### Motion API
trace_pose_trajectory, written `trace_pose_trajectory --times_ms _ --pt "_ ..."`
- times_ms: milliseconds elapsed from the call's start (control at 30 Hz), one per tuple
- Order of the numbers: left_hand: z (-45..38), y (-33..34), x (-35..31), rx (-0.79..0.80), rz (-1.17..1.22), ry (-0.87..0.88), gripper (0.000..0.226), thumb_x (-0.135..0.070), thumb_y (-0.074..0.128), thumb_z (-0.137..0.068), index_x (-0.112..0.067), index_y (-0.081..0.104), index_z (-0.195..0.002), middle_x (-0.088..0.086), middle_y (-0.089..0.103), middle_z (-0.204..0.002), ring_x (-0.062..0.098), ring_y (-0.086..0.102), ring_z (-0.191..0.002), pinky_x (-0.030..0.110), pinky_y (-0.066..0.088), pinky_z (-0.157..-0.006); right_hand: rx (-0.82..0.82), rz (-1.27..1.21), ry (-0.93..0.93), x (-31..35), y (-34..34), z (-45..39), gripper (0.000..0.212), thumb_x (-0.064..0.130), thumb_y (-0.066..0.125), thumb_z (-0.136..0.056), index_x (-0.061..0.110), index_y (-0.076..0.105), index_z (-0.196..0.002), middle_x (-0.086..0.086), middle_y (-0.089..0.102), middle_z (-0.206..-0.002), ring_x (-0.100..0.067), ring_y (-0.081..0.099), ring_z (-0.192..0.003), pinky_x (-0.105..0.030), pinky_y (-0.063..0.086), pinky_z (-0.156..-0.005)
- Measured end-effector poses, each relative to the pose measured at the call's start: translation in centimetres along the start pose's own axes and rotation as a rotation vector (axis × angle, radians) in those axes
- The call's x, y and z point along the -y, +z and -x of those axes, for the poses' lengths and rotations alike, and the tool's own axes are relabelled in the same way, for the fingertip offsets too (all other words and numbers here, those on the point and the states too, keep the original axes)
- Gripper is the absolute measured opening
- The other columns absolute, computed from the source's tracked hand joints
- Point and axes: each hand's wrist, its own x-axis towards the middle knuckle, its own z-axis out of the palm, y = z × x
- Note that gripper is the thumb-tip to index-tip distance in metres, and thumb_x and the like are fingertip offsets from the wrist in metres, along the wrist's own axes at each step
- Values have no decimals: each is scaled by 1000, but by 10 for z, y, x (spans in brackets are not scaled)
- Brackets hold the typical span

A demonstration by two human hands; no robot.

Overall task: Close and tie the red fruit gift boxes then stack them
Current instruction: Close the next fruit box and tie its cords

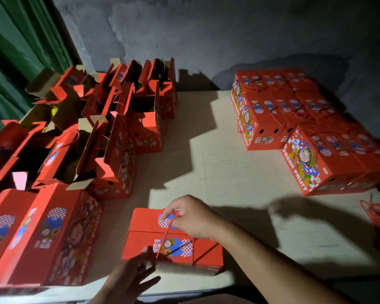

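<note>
A closed red fruit gift box (145, 235) lies on the table in front of me. A red cord (166, 233) runs across its lid. My right hand (191, 216) rests over the box's far side and pinches the cord's upper end. My left hand (132, 279) is at the near edge of the box, blurred, with fingers spread around the cord's lower end; whether it grips the cord is unclear. Closed boxes (312, 128) stand grouped at the right. Open boxes (110, 119) with raised flaps crowd the left.
Two closed boxes (42, 233) lie at my near left. A bundle of loose red cords (375, 212) sits at the table's right edge. The pale table (228, 167) shows between the groups. A green curtain (20, 51) hangs at far left, a grey wall behind.
</note>
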Motion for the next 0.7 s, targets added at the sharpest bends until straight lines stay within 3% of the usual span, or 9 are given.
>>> trace_pose_trajectory --times_ms 100,200,300,400,433,533,633,700 --pt "-6 23 -6 34 17 94 15 -9 67 -98 -6 75 -111 13 75 -105 39 61 -127 55 63 -76 -77 14 -19 8 -11 10 37 13 55 -77 34 79 -96 5 77 -91 -2 65 -65 -22 53 -62" --pt "-13 63 -11 97 55 149 30 -7 54 -106 -20 56 -133 12 69 -118 43 60 -125 69 58 -82 -220 -41 0 4 -30 19 35 5 57 -82 25 83 -95 9 79 -99 -5 72 -90 -27 58 -87" --pt "-12 106 -10 289 -180 163 53 -19 60 -105 -46 40 -145 0 60 -140 34 58 -126 65 59 -87 -353 -100 45 -7 -58 31 30 1 60 -85 19 83 -90 4 79 -87 -8 73 -79 -25 56 -75" --pt "-8 146 -5 456 -475 167 71 -19 68 -101 -56 30 -149 -8 57 -148 23 58 -129 57 57 -97 -463 -161 89 -22 -82 49 28 -1 60 -89 15 82 -93 18 72 -67 1 63 -58 -12 42 -57" --pt "-8 158 -2 480 -555 177 77 -20 70 -98 -55 28 -153 -8 53 -151 19 58 -130 55 57 -99 -509 -186 91 -27 -89 55 28 -2 60 -89 15 82 -93 18 72 -68 -5 66 -58 -12 42 -58" --pt "-10 190 10 510 -700 173 108 -23 82 -90 -57 6 -160 -3 32 -163 19 53 -139 52 59 -94 -610 -234 97 -45 -104 73 30 -2 61 -88 21 80 -86 3 79 -87 -24 71 -85 -29 51 -73" --pt "-16 211 26 541 -828 176 126 -33 85 -72 -66 -5 -155 -3 20 -165 17 68 -120 42 61 -81 -640 -211 96 -67 -108 93 32 -3 64 -85 24 80 -81 17 72 -70 -4 67 -67 -16 48 -65" --pt "-19 222 35 521 -870 217 121 -35 77 -69 -76 -6 -147 -18 36 -148 19 73 -109 46 62 -81 -664 -157 94 -82 -105 111 31 1 67 -83 28 81 -85 23 65 -64 3 61 -63 -11 43 -60"
